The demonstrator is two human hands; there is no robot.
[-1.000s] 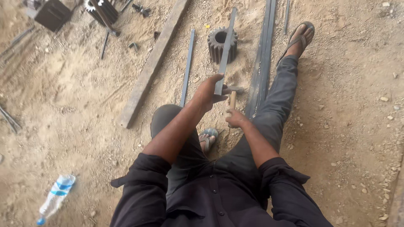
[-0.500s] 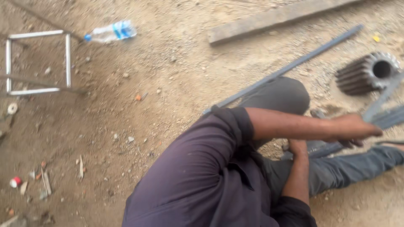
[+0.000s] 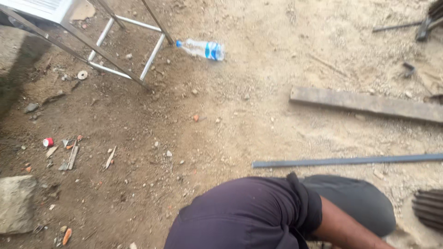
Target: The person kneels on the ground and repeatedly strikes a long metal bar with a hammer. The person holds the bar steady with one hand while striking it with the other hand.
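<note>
Plastic bottle [image 3: 201, 49] near metal frame [image 3: 121, 46], wooden plank [image 3: 367, 103], stone [image 3: 16, 204], red cap [image 3: 48, 142]

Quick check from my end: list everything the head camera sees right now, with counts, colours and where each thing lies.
plastic bottle: one, clear with blue band, lying top centre
metal frame: one, silvery, top left
wooden plank: one, grey-brown, right
steel bar: one, dark blue-grey, flat on dirt, right of centre
ribbed gear: one, dark, cut off at right edge
stone: one, grey, lower left
red cap: one, left
sleeved arm: dark purple, bottom; hands out of frame
</note>
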